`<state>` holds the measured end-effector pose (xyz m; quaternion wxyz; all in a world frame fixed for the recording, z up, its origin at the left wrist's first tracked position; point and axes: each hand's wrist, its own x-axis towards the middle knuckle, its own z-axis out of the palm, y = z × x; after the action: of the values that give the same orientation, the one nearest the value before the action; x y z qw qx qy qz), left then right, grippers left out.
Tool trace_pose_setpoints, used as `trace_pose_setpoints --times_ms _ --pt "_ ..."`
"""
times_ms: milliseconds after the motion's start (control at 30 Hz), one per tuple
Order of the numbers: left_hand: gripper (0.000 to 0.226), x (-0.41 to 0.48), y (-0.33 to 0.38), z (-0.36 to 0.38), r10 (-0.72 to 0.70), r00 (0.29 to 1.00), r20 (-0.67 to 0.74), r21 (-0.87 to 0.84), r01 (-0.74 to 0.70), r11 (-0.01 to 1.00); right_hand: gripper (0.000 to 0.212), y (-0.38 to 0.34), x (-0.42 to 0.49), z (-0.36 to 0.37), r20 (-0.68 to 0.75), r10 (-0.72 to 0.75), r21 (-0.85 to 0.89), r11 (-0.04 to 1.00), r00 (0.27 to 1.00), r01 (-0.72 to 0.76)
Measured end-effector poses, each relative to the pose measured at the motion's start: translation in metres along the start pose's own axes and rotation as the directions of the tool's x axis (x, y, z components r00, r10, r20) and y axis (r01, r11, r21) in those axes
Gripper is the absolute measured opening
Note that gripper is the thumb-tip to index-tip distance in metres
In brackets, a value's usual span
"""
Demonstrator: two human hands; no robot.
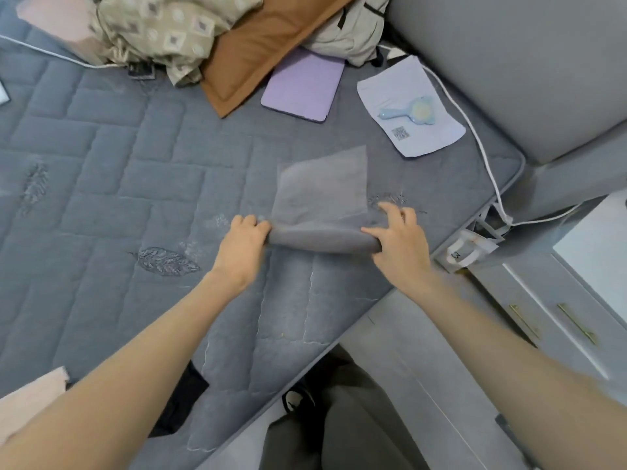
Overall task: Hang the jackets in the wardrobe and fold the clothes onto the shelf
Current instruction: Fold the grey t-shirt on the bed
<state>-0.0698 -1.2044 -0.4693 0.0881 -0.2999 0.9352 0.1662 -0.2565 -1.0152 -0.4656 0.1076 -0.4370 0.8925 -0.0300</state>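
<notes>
Head view: left hand (249, 240) and right hand (402, 240), fingers (259, 226) curled, grip both ends of a grey cloth (322, 195) by the edge of the bed (101, 147), probably light and limp, best held there.

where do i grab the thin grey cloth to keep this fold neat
At both ends of the rolled fold in the thin grey cloth, from the near side, as the left hand and right hand grip it. Its limp free flap rises beyond the fold; a middle grip would likely let the ends sag.
</notes>
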Motion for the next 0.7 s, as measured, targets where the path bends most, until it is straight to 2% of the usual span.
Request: trace_pose_setpoints --times_ms 100,167,200,267,333,367,433,533,600,700 --pt "0.023 -0.03 -0.005 0.046 -0.032 0.964 0.266 0.069 0.014 0.998 0.041 0.003 -0.032 0.039 0.315 -0.038 -0.038 0.998 0.948 0.052" --pt "0.026 -0.045 -0.011 0.066 -0.053 0.934 0.353 0.109 0.016 0.994 0.037 0.005 -0.047 0.056 0.457 -0.039 0.028 0.999 0.889 0.03" --pt "0.029 -0.049 -0.014 0.073 -0.053 0.924 0.378 0.073 0.027 0.997 0.034 0.005 -0.052 0.06 0.495 -0.035 0.052 0.999 0.868 0.01" --pt "0.033 -0.053 -0.022 0.078 -0.005 0.898 0.441 -0.124 0.066 0.99 0.024 0.007 -0.055 0.064 0.537 -0.026 0.062 0.998 0.843 -0.009" --pt "0.022 -0.05 -0.029 0.075 0.075 0.866 0.495 -0.332 0.109 0.937 0.017 0.01 -0.051 0.062 0.58 -0.03 0.132 0.99 0.814 -0.057" --pt "0.015 -0.048 -0.031 0.072 0.085 0.856 0.509 -0.378 0.134 0.916 0.015 0.012 -0.047 0.061 0.597 -0.035 0.184 0.978 0.802 -0.094" --pt "0.018 -0.038 -0.034 0.069 0.022 0.878 0.478 -0.493 0.248 0.834 0.017 0.017 -0.036 0.06 0.599 -0.019 0.275 0.944 0.801 -0.183" --pt "0.017 -0.01 -0.03 0.069 -0.236 0.919 0.316 -0.71 0.394 0.583 0.025 0.027 -0.01 0.06 0.551 0.107 0.397 0.839 0.827 -0.373" --pt "0.022 0.015 -0.024 0.074 -0.394 0.884 0.253 -0.751 0.436 0.495 0.032 0.034 0.01 0.064 0.511 0.212 0.478 0.735 0.833 -0.481" --pt "0.033 0.052 -0.012 0.088 -0.515 0.825 0.234 -0.816 0.454 0.357 0.044 0.039 0.036 0.077 0.494 0.336 0.597 0.54 0.802 -0.594"
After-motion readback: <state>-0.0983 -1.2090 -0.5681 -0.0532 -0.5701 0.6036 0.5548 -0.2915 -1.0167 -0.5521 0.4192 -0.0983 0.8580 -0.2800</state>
